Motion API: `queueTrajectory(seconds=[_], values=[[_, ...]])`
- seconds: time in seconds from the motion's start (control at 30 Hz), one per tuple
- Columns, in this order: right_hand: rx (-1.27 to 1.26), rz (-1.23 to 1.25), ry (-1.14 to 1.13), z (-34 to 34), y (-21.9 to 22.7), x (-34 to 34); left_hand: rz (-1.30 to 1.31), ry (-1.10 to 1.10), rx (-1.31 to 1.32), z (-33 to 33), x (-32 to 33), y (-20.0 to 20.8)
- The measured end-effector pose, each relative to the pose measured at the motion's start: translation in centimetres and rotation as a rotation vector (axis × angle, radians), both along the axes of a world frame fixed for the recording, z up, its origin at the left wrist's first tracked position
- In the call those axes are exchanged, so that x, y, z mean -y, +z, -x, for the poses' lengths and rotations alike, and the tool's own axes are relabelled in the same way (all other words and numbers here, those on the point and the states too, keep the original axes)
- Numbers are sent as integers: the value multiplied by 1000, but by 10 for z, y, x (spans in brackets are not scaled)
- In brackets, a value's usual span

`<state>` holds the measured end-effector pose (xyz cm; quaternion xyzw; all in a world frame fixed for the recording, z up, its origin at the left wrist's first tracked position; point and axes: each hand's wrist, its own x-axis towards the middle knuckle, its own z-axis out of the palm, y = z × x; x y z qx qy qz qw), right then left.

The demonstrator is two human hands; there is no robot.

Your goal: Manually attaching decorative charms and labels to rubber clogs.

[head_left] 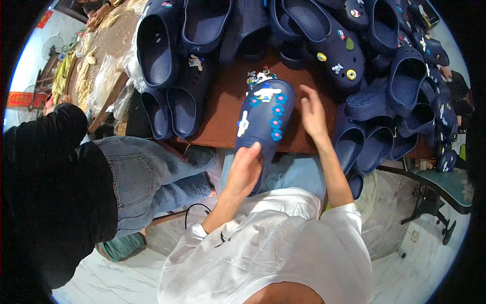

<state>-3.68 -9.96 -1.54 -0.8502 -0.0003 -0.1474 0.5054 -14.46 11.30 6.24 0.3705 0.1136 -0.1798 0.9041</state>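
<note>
A navy foam clog (258,115) is tilted up over the near edge of the brown table, gripped by my left hand (243,173) around its heel end. A column of blue flower charms (277,111) runs down the clog's right side. White cartoon charms (267,93) sit on its toe and left side. To the right of the clog, my right hand (313,114) hovers above the table with fingers apart and nothing visible in it. Behind the toe lies a small pile of loose charms (258,76), partly hidden by the clog.
Navy clogs are stacked at the left (183,109) and right (377,142) of the brown table (226,104), several with charms. A person in a black top and jeans (134,177) stands close on my left. Beyond, corn cobs (65,71) lie beside another table.
</note>
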Motion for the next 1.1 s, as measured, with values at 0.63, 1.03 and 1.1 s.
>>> queueTrajectory(seconds=[0.63,1.03,1.1], values=[[-103,358,83,33,64,28,-457,-232,318,-17,82,-52],[15,336,0,23,52,14,-1543,-174,514,-73,42,-26],[-23,309,-19,22,46,19,-1475,-206,483,-80,45,-33]])
